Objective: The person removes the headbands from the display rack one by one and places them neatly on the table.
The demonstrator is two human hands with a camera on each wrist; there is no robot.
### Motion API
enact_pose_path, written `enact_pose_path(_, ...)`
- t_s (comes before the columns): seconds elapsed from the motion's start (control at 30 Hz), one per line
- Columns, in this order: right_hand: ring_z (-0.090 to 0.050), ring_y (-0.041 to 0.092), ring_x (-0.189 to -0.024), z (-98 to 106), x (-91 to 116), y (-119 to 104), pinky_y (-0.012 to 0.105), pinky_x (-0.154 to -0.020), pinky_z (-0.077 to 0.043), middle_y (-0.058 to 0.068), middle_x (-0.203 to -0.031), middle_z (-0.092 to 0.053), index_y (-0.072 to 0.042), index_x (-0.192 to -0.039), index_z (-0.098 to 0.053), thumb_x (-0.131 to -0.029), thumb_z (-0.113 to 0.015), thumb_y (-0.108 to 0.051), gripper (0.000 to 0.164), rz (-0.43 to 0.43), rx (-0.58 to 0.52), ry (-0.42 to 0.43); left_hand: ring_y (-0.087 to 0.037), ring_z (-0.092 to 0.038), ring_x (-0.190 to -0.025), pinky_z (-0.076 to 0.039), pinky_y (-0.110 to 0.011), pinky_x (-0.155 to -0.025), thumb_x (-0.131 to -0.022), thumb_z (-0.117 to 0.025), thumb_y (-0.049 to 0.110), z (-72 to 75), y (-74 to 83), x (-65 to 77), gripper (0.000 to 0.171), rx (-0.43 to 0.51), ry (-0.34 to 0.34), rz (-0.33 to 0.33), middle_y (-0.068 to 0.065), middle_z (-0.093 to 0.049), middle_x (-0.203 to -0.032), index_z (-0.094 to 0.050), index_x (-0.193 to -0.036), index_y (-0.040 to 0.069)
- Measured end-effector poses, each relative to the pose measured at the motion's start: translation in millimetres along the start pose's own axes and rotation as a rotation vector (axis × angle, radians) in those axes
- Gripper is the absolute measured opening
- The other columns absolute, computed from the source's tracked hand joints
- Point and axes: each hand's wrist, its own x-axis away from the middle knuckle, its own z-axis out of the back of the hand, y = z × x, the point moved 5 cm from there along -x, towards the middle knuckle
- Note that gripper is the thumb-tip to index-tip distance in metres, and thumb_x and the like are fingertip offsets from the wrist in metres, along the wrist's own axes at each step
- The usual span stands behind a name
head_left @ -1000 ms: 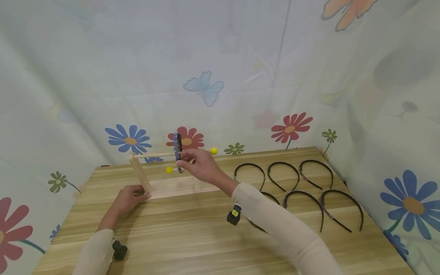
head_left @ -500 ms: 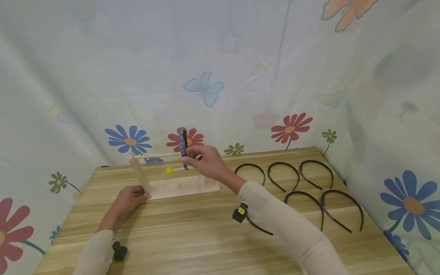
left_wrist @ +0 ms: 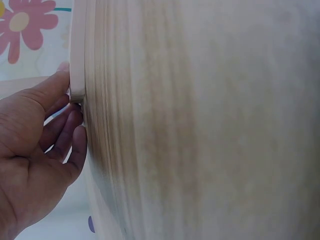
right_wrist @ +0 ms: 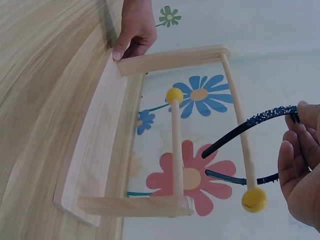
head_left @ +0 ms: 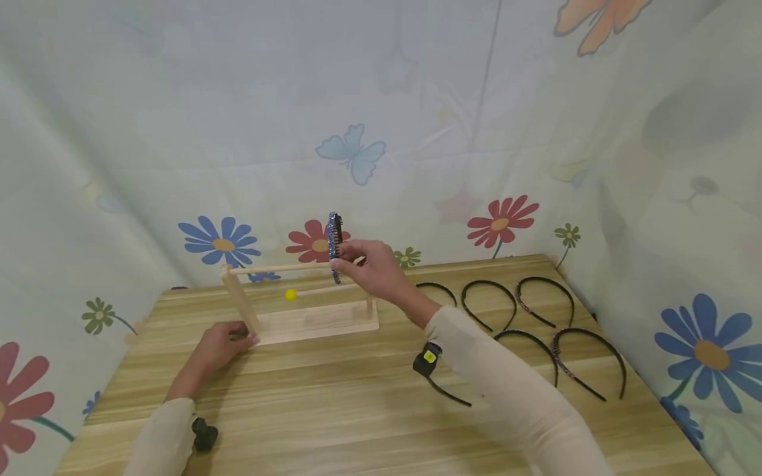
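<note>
A wooden rack (head_left: pixel 241 303) with a flat base and two rods tipped by yellow balls stands on the table. My left hand (head_left: pixel 217 347) holds the left end of its base between thumb and fingers, also close up in the left wrist view. My right hand (head_left: pixel 378 270) pinches a black headband (right_wrist: pixel 270 116) with blue glitter at its curved top. In the right wrist view the headband's two legs cross the upper rod (right_wrist: pixel 235 95), near the yellow ball (right_wrist: pixel 254 200) at its end. The lower rod (right_wrist: pixel 176 150) carries nothing.
Several dark headbands lie on the right of the wooden table (head_left: pixel 333 410), among them one headband (head_left: pixel 489 284) at the back and another headband (head_left: pixel 595 332) near the right edge. One headband (head_left: pixel 449 395) is partly hidden under my right arm. A flowered curtain (head_left: pixel 417 165) hangs behind.
My right hand has moved right and slightly up along the upper rod, carrying the glitter headband toward the rod's right end. My left hand has stayed on the rack's base.
</note>
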Motion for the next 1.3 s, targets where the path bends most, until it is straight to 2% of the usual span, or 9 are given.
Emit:
enact_pose_path(0.13,-0.072,0.023,-0.095,12,2,2,0.026,-0.079,-0.059,0.011,-0.104,-0.076,-0.001,-0.121,-0.072,-0.099,-0.071,-0.023,0.031,-0.007,0.026,0.008,-0.047,-0.061,-0.122,-0.050,-0.061,-0.099,-0.099,-0.071,0.027,-1.1,-2.1,-1.0,0.048,0.009,0.004,-0.003,-0.028,-0.065,-0.130,-0.064,-0.131,-0.008)
enact_pose_path(0.4,-0.070,0.018,-0.096,28,8,9,0.028,-0.081,-0.059,0.007,-0.105,-0.076,-0.004,-0.122,-0.072,-0.099,-0.070,-0.026,0.032,-0.030,0.047,0.027,-0.047,-0.061,-0.122,-0.050,-0.061,-0.099,-0.099,-0.071,0.029,-0.4,-5.6,-3.8,0.049,0.011,0.007,0.009,-0.028,-0.064,-0.130,-0.064,-0.131,-0.007)
enact_pose_path(1.1,-0.069,0.019,-0.092,47,29,21,0.032,-0.080,-0.059,0.007,-0.101,-0.076,-0.004,-0.116,-0.073,-0.098,-0.072,-0.025,0.028,-0.055,0.043,0.034,-0.047,-0.062,-0.121,-0.051,-0.061,-0.099,-0.099,-0.071,0.031,-1.7,-7.7,-2.8,0.051,0.018,0.006,0.008,-0.028,-0.064,-0.131,-0.063,-0.132,-0.007)
enact_pose_path(1.3,-0.069,0.017,-0.087,48,37,25,0.030,-0.077,-0.059,0.006,-0.099,-0.076,-0.004,-0.113,-0.074,-0.097,-0.073,-0.026,0.028,-0.073,0.011,0.043,-0.047,-0.063,-0.120,-0.051,-0.061,-0.098,-0.099,-0.071,0.028,-1.4,-8.2,-3.6,0.049,0.018,0.014,-0.018,-0.028,-0.065,-0.130,-0.063,-0.132,-0.007)
